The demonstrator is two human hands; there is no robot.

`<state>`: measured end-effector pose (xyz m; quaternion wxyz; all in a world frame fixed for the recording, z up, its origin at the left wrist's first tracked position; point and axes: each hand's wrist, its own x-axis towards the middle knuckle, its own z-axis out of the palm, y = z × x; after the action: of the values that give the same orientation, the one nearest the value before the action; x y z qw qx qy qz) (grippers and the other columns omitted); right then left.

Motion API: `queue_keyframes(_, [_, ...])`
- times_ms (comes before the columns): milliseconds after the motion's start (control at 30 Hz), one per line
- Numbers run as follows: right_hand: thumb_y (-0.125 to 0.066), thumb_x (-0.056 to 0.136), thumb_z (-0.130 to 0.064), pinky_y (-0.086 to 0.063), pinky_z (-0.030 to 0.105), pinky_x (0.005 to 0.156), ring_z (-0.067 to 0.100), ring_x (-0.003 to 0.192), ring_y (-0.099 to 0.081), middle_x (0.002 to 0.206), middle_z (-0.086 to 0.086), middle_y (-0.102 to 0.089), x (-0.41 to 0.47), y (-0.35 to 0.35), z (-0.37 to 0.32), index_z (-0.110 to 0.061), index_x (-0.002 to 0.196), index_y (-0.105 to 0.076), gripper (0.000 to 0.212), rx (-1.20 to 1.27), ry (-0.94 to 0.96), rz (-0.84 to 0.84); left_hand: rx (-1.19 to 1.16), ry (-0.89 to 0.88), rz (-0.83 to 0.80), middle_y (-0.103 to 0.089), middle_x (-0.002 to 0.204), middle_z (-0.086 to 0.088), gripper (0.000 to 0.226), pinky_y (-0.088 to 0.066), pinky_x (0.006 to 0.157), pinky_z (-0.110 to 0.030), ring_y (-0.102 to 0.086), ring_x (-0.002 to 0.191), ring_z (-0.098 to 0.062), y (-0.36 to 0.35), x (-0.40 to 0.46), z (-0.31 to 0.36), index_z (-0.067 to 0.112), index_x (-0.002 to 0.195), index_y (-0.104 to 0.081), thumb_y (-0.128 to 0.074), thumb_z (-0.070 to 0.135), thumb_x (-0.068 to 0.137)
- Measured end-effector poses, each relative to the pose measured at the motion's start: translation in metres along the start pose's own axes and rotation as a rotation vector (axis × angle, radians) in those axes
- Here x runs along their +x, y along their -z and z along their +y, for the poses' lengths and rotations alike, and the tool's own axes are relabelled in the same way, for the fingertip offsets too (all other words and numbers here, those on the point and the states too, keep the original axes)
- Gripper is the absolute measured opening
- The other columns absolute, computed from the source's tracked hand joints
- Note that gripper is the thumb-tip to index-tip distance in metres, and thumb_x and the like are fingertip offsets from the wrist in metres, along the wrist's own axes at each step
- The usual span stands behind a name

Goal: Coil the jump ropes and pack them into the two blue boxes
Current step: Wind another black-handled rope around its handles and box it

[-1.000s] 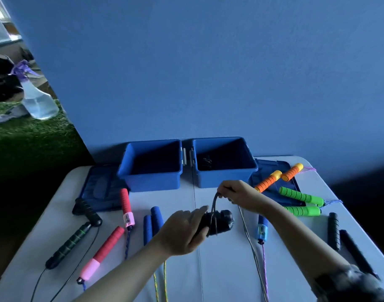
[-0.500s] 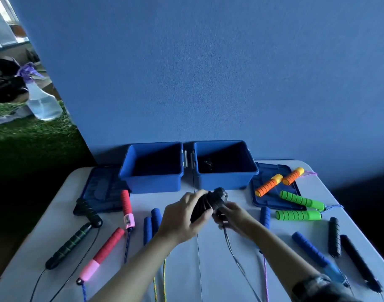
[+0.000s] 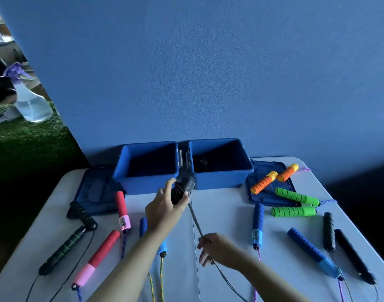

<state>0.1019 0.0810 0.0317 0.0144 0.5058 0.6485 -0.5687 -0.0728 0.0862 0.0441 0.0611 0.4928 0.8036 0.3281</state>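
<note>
- Black bundled pair of jump-rope handles [image 3: 182, 189]: gripped in the left hand [image 3: 164, 209], raised just in front of the gap between the two open blue plastic boxes [image 3: 146, 165]; long axis tilted, upper end pointing up and right toward the right-hand box.
- Grey rope cord [image 3: 195, 221]: runs taut from the bundle's lower end down and right to the right hand [image 3: 219, 249], which pinches it, then trails off the white table's [image 3: 219, 205] near edge.
- Hands: well apart, left higher and farther, right nearer.
</note>
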Motion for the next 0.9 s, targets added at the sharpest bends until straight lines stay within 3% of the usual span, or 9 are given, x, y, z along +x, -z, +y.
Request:
queue_keyframes(67, [-0.034,0.095,-0.018,-0.039,0.023,0.052,0.015,0.053,-0.053,0.070,0.003,-0.060,-0.006,-0.007,-0.002,-0.014,0.087,-0.053,0.021,-0.233,0.064,0.057,-0.057,0.137,-0.040,-0.065,0.102,0.000,0.056,-0.042,0.071,-0.032,-0.063,0.094,-0.026,-0.004,0.007,-0.001,0.034,0.131,-0.042,-0.046,0.065,0.085])
queue_keyframes(133, [-0.034,0.097,-0.023,-0.035,0.029,0.058,0.023,0.069,-0.048,0.082,0.011,-0.057,-0.012,-0.013,-0.007,-0.009,0.093,-0.056,0.026,-0.404,0.136,0.115,0.042,0.132,-0.064,-0.063,0.104,-0.004,0.055,-0.043,0.071,-0.032,-0.063,0.094,-0.030,-0.011,0.006,-0.001,0.035,0.134,-0.043,-0.041,0.065,0.088])
queue_keyframes(267, [-0.036,0.097,-0.031,-0.039,0.033,0.066,0.027,0.071,-0.043,0.092,0.020,-0.059,-0.026,0.002,-0.029,-0.009,0.087,-0.052,0.029,-0.511,0.233,0.190,0.274,-0.095,-0.089,-0.058,0.090,-0.006,0.068,-0.049,0.062,-0.035,-0.065,0.074,-0.034,-0.020,-0.006,-0.010,0.035,0.126,-0.050,-0.017,0.073,0.080])
queue_keyframes(400, [-0.042,0.096,-0.026,-0.039,0.032,0.064,0.024,0.069,-0.049,0.086,0.015,-0.064,-0.029,0.038,-0.044,-0.008,0.091,-0.060,0.026,-0.518,0.350,0.243,0.336,-0.340,-0.141,-0.054,0.070,-0.001,0.046,-0.042,0.043,-0.028,-0.058,0.046,-0.028,-0.019,-0.013,-0.021,0.033,0.116,-0.058,-0.032,0.059,0.089])
queue_keyframes(500, [-0.046,0.095,-0.022,-0.035,0.027,0.064,0.018,0.071,-0.050,0.078,0.003,-0.059,-0.021,0.062,-0.049,-0.008,0.091,-0.062,0.021,-0.552,0.414,0.231,0.297,-0.530,-0.169,-0.055,0.067,0.003,0.037,-0.034,0.040,-0.024,-0.055,0.040,-0.023,-0.018,-0.019,-0.024,0.033,0.117,-0.061,-0.036,0.047,0.093])
queue_keyframes(600, [-0.049,0.095,-0.021,-0.037,0.022,0.069,0.012,0.077,-0.050,0.081,-0.005,-0.057,-0.004,0.083,-0.049,-0.012,0.093,-0.064,0.017,-0.544,0.434,0.199,0.177,-0.689,-0.252,-0.058,0.075,0.006,0.039,-0.038,0.046,-0.024,-0.055,0.047,-0.022,-0.016,-0.024,-0.030,0.032,0.124,-0.056,-0.036,0.050,0.096])
queue_keyframes(733, [-0.054,0.094,-0.020,-0.042,0.019,0.077,0.008,0.083,-0.056,0.088,-0.008,-0.064,0.017,0.093,-0.040,-0.015,0.094,-0.067,0.014,-0.434,0.467,0.171,0.059,-0.777,-0.283,-0.064,0.083,0.004,0.056,-0.047,0.052,-0.025,-0.059,0.057,-0.019,-0.010,-0.025,-0.019,0.025,0.124,-0.056,-0.044,0.066,0.088])
queue_keyframes(900, [-0.064,0.088,-0.024,-0.041,0.017,0.066,0.002,0.064,-0.050,0.074,0.002,-0.062,0.024,0.095,-0.034,-0.017,0.088,-0.068,0.008,-0.116,0.459,0.169,-0.110,-0.637,-0.243,-0.061,0.080,0.009,0.048,-0.046,0.055,-0.021,-0.057,0.062,-0.011,0.000,-0.028,-0.003,0.027,0.120,-0.058,-0.059,0.057,0.082])
